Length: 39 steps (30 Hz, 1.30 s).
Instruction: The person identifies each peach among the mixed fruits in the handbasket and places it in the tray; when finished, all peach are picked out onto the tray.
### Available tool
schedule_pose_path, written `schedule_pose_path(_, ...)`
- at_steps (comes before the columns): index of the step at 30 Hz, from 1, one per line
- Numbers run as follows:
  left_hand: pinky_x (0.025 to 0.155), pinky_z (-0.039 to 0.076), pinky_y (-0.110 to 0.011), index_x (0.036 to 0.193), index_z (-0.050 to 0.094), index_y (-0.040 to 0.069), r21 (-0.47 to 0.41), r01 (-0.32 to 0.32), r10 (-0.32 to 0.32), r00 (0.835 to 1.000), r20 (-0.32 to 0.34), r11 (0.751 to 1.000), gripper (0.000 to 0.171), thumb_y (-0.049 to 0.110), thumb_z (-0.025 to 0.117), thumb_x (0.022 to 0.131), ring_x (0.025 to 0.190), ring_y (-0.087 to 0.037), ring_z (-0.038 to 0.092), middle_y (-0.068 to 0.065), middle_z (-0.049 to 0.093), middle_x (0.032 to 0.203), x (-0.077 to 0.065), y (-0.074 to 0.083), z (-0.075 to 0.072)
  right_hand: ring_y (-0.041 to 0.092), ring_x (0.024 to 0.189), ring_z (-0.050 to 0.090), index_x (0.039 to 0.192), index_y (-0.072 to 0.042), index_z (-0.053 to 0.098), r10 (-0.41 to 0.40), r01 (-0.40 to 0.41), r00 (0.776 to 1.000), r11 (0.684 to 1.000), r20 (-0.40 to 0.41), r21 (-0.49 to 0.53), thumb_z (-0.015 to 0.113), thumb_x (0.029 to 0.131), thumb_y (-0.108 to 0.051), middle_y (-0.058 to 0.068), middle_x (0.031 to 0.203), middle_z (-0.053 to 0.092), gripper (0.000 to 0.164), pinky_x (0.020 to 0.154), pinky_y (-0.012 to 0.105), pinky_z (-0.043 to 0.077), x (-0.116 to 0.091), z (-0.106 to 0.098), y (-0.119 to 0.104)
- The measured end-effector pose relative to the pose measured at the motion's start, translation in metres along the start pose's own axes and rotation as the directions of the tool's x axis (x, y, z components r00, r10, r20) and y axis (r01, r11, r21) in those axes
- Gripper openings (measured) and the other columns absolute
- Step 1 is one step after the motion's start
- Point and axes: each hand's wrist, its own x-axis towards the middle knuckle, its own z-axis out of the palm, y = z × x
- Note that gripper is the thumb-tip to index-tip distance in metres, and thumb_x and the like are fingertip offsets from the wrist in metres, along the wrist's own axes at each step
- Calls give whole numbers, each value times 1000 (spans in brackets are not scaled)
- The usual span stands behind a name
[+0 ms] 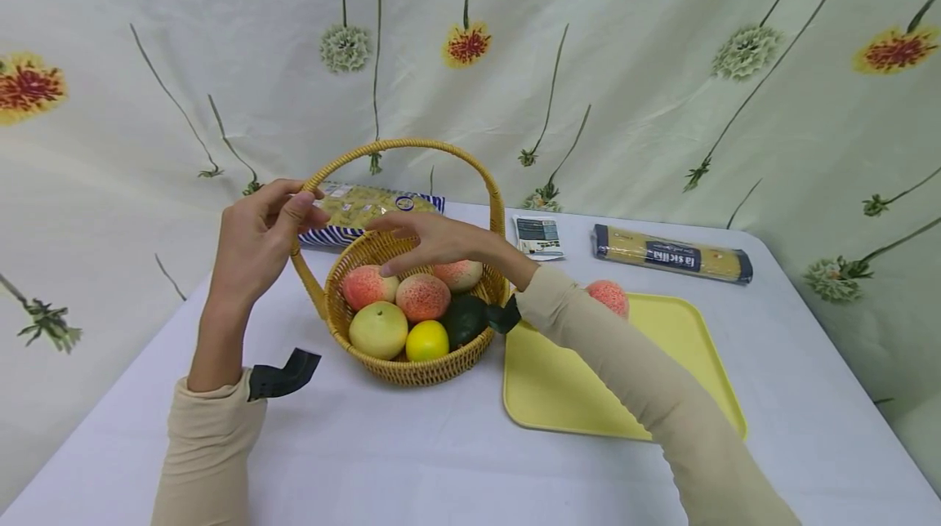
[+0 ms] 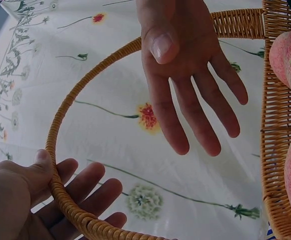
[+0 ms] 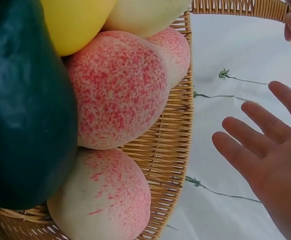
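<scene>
Flowered cloth [image 1: 632,11] behind; left hand [image 1: 253,242] pinches the handle [image 1: 412,144], best held steady, while right hand [image 1: 435,237], fingers spread, hangs above the basket [image 1: 412,375].

The basket [image 1: 415,375] stands on the table [image 1: 382,452], with three peaches [image 1: 422,299] behind the lemon [image 1: 426,341] inside it. The tray [image 1: 573,395] lies right of the basket, another peach [image 1: 608,297] at its far edge. Behind the basket lies the bag [image 1: 367,206]; behind the tray, the packet [image 1: 672,255].
</scene>
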Motion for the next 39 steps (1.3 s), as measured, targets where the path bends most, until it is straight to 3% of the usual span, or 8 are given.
schedule_pose_path(12,69,47,-11,113,65,6,-9,-16,16,1000,2,1000,34,34,51,98,78,5,61,-11,70,87,0,-1,-1,21,134,39,146,-22,37,58,-59,998,997,-29,-46,67,85,-46,3,150,39,72,108,39,34,17,8,7)
schedule_pose_path(23,69,48,-12,112,65,6,-18,-26,27,1000,7,999,34,33,51,99,78,4,62,-10,70,86,0,-2,-1,22,136,38,146,-17,36,32,-31,999,999,-23,36,67,88,-36,7,149,39,68,110,43,32,26,14,11)
schedule_pose_path(36,69,48,-12,113,65,7,-6,-17,17,1000,6,1000,34,34,50,99,79,2,61,-12,70,88,0,-1,-1,24,133,41,143,-14,41,57,-54,998,995,-29,79,67,89,-32,10,145,44,63,105,35,37,34,25,22)
schedule_pose_path(39,69,48,-13,113,65,7,-8,-15,15,1000,10,1000,34,33,50,99,79,1,62,-12,70,88,0,-1,-1,25,130,44,142,-14,43,69,-65,997,989,-25,133,68,89,-30,11,143,46,60,103,35,40,35,30,24)
